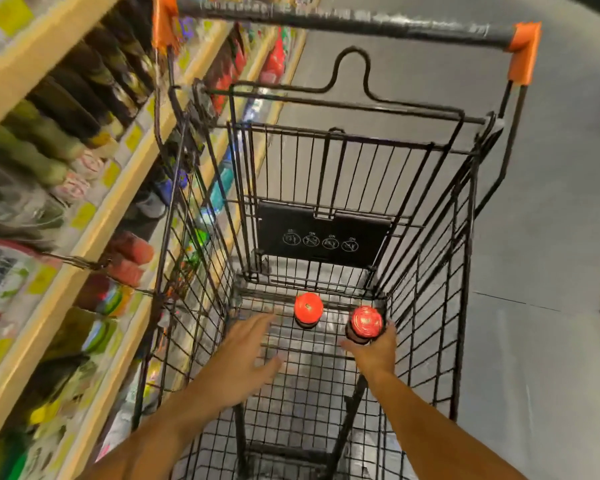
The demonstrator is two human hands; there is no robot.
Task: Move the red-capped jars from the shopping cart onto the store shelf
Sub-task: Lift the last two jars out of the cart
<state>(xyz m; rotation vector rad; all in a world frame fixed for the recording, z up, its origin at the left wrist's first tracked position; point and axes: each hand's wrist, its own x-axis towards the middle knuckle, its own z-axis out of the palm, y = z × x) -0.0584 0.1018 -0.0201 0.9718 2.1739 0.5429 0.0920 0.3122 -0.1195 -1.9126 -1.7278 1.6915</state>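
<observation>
Two jars stand upright in the cart (426, 278): right hand (374, 351) wraps one jar (365, 323); left hand (246, 355), open and empty, reaches toward the other jar (308, 308) just ahead.

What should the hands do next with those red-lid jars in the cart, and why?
Probably the left hand should close on the free jar. It is open and empty just beside it, while the right hand already grips the other jar. Both sit low in the cart.
</observation>
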